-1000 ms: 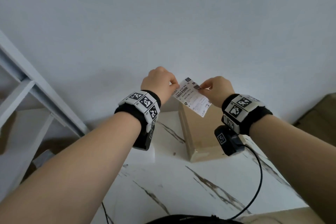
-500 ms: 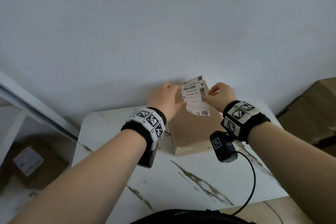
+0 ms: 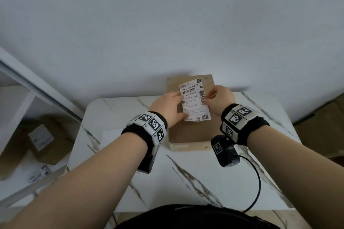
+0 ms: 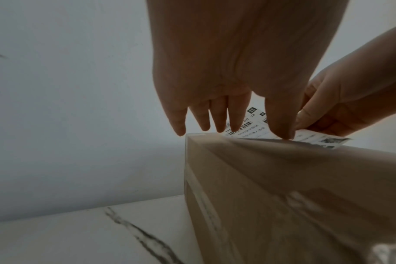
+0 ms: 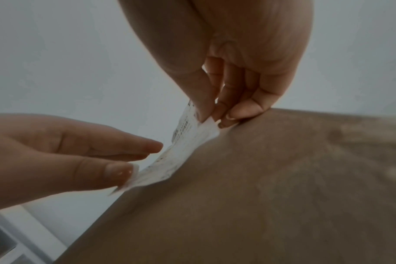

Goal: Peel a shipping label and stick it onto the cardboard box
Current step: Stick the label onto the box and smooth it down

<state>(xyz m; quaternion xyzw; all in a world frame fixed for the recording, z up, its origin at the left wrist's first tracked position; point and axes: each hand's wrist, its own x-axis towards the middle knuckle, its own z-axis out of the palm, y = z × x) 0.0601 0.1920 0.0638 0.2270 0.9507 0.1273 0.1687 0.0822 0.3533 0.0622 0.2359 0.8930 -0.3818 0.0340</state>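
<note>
A white marble-patterned table (image 3: 186, 182) with dark veins was set against the wall; a cardboard box (image 3: 191, 132) was stood directly on its far part.

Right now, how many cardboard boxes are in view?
2 for certain. One cardboard box stands on the marble table, under the label. Another box sits on the floor at left. Brown shapes at the right edge may be more.

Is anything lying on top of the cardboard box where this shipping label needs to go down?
Nothing visible: the box top is bare under the label. Only the hands touch it, left hand and right hand at its edges.
</note>
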